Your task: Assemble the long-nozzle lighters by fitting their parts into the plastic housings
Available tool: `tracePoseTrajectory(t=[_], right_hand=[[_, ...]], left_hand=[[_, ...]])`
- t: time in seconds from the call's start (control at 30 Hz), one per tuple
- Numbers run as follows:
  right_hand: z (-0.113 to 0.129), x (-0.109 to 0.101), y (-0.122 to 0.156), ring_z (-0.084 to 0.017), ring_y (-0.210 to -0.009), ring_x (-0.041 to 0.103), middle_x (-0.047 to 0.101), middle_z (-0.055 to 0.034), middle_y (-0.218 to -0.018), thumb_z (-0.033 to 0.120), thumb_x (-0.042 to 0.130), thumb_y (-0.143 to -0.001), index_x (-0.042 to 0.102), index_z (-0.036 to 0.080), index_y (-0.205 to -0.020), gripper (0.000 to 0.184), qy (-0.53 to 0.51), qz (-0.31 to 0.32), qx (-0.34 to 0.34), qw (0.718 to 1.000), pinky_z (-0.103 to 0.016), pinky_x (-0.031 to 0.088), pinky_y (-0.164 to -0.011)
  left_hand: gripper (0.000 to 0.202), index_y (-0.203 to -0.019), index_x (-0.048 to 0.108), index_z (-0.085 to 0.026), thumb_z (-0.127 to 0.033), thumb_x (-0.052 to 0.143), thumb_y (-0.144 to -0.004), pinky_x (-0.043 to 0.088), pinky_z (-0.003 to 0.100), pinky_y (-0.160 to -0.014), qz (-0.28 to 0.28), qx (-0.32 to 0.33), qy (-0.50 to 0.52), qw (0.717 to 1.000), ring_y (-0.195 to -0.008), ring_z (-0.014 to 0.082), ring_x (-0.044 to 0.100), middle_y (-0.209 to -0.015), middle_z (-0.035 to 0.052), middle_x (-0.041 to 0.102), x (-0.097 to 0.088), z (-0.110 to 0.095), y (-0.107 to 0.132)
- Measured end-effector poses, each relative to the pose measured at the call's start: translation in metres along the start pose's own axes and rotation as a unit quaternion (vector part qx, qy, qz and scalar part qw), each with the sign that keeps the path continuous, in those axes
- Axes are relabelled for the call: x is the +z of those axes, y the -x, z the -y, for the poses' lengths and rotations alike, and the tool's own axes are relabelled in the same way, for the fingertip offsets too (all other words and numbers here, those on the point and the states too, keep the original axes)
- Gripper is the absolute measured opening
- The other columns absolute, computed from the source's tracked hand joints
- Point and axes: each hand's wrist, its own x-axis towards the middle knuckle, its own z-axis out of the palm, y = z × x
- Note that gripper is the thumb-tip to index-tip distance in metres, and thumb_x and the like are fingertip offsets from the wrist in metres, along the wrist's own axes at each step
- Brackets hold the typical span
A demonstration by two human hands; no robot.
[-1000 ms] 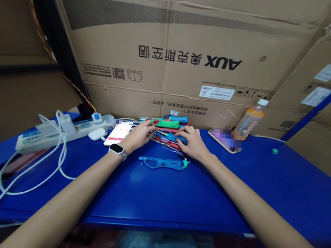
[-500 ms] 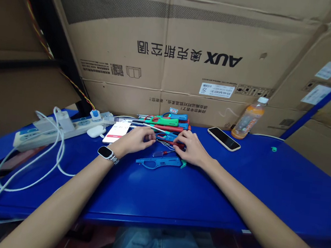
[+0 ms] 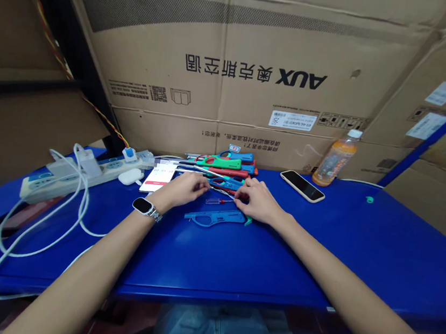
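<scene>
In the head view, on the blue table [image 3: 195, 261]: a pile of lighters [image 3: 235, 173], noses to the left, with a green lighter [image 3: 223, 163] towards the back and a front blue lighter [image 3: 225, 183] between the two hands. At the pile's front left, the left hand [image 3: 185, 188], fingers curled, thumb and forefinger close together; cannot tell whether clamped on anything. At the front right, the right hand [image 3: 259, 201], fingertips bent down by the end of the front blue lighter; cannot tell whether gripping or merely resting.

Between the hands, a small screwdriver [image 3: 214, 201], flat, shaft towards the right thumb. Just in front, a blue casing [image 3: 215, 218], lying flat, with a green piece [image 3: 248, 221] at its right end.

On the left wrist, a watch [image 3: 143, 206]; beyond, a lit phone [image 3: 158, 178], a small white case [image 3: 130, 177] and a power strip [image 3: 44, 187]. To the right, a dark-screened phone [image 3: 302, 186] near a bottle of orange drink [image 3: 333, 161]. Behind everything, printed cardboard [image 3: 222, 42].
</scene>
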Motion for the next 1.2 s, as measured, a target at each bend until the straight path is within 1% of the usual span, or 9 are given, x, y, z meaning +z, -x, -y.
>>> tracePoseTrajectory(t=[0.13, 0.27, 0.4, 0.57, 0.7, 0.77, 0.9, 1.0, 1.2], right_hand=[[0.003, 0.0, -0.003, -0.023, -0.089, 0.051, 0.06, -0.0079, -0.091, 0.026, 0.065, -0.085, 0.073, 0.021, -0.081, 0.01, 0.017, 0.01, 0.021, 1.0, -0.035, 0.033, -0.075], [0.005, 0.001, -0.006, -0.023, -0.09, 0.052, 0.061, -0.0085, -0.091, 0.022, 0.064, -0.085, 0.073, 0.02, -0.081, 0.01, 0.022, 0.013, 0.025, 0.999, -0.035, 0.033, -0.074], [0.004, 0.002, -0.007, -0.024, -0.09, 0.052, 0.06, -0.0083, -0.09, 0.023, 0.063, -0.086, 0.074, 0.021, -0.084, 0.012, 0.024, 0.011, 0.032, 0.999, -0.035, 0.034, -0.074], [0.006, 0.005, -0.01, -0.025, -0.092, 0.053, 0.062, -0.0088, -0.091, 0.028, 0.063, -0.088, 0.074, 0.02, -0.088, 0.014, 0.024, 0.002, 0.038, 0.999, -0.037, 0.035, -0.077], [0.008, 0.008, -0.016, -0.026, -0.095, 0.054, 0.062, -0.0091, -0.093, 0.034, 0.064, -0.089, 0.075, 0.021, -0.092, 0.017, 0.029, 0.021, 0.024, 0.999, -0.038, 0.034, -0.08], [0.006, 0.01, -0.019, -0.025, -0.095, 0.053, 0.062, -0.0083, -0.09, 0.033, 0.063, -0.09, 0.075, 0.022, -0.089, 0.016, 0.027, 0.026, 0.014, 0.999, -0.038, 0.033, -0.08], [-0.004, 0.014, -0.021, -0.024, -0.093, 0.053, 0.063, -0.0069, -0.09, 0.027, 0.061, -0.091, 0.073, 0.021, -0.086, 0.014, 0.0, 0.009, 0.018, 1.0, -0.037, 0.031, -0.081], [-0.009, 0.017, -0.022, -0.023, -0.092, 0.052, 0.063, -0.0064, -0.089, 0.03, 0.063, -0.09, 0.073, 0.022, -0.085, 0.014, -0.007, 0.004, 0.014, 1.0, -0.037, 0.029, -0.081], [-0.006, 0.017, -0.021, -0.024, -0.095, 0.052, 0.064, -0.0061, -0.091, 0.029, 0.063, -0.09, 0.073, 0.023, -0.086, 0.013, -0.02, 0.002, 0.028, 0.999, -0.038, 0.029, -0.082]], left_hand=[[0.014, -0.096, 0.067, -0.019, -0.019, 0.057, -0.085, 0.049, 0.032, -0.075, -0.02, -0.002, -0.098, 0.995, -0.086, 0.0211, 0.061, -0.097, 0.0075, 0.062, 0.004, 0.009, -0.003], [0.016, -0.102, 0.064, -0.018, -0.02, 0.057, -0.088, 0.049, 0.036, -0.083, -0.043, 0.013, -0.124, 0.991, -0.093, 0.0234, 0.059, -0.102, 0.0085, 0.058, 0.008, 0.007, -0.008], [0.018, -0.106, 0.064, -0.017, -0.021, 0.054, -0.091, 0.047, 0.039, -0.086, -0.032, 0.039, -0.144, 0.988, -0.098, 0.0261, 0.057, -0.103, 0.0103, 0.058, 0.008, 0.003, -0.013], [0.016, -0.096, 0.065, -0.016, -0.02, 0.05, -0.093, 0.046, 0.039, -0.084, -0.008, 0.057, -0.147, 0.987, -0.096, 0.0264, 0.056, -0.101, 0.0109, 0.06, 0.007, 0.001, -0.016], [0.019, -0.094, 0.066, -0.016, -0.022, 0.047, -0.094, 0.045, 0.039, -0.084, -0.01, 0.057, -0.142, 0.988, -0.093, 0.0253, 0.056, -0.099, 0.0108, 0.06, 0.01, 0.004, -0.018], [0.019, -0.093, 0.064, -0.017, -0.022, 0.046, -0.095, 0.043, 0.038, -0.085, -0.018, 0.062, -0.142, 0.988, -0.094, 0.0247, 0.055, -0.099, 0.0099, 0.06, 0.01, 0.005, -0.018], [0.017, -0.094, 0.062, -0.018, -0.022, 0.045, -0.096, 0.04, 0.038, -0.087, -0.016, 0.074, -0.152, 0.985, -0.096, 0.024, 0.054, -0.1, 0.0086, 0.061, 0.01, 0.006, -0.017], [0.017, -0.097, 0.063, -0.019, -0.022, 0.046, -0.096, 0.039, 0.037, -0.086, 0.001, 0.078, -0.16, 0.984, -0.096, 0.0235, 0.054, -0.101, 0.0078, 0.062, 0.01, 0.007, -0.018], [0.019, -0.097, 0.061, -0.018, -0.022, 0.042, -0.099, 0.04, 0.038, -0.088, 0.015, 0.085, -0.172, 0.981, -0.098, 0.024, 0.056, -0.107, 0.0096, 0.063, 0.009, 0.005, -0.019]])
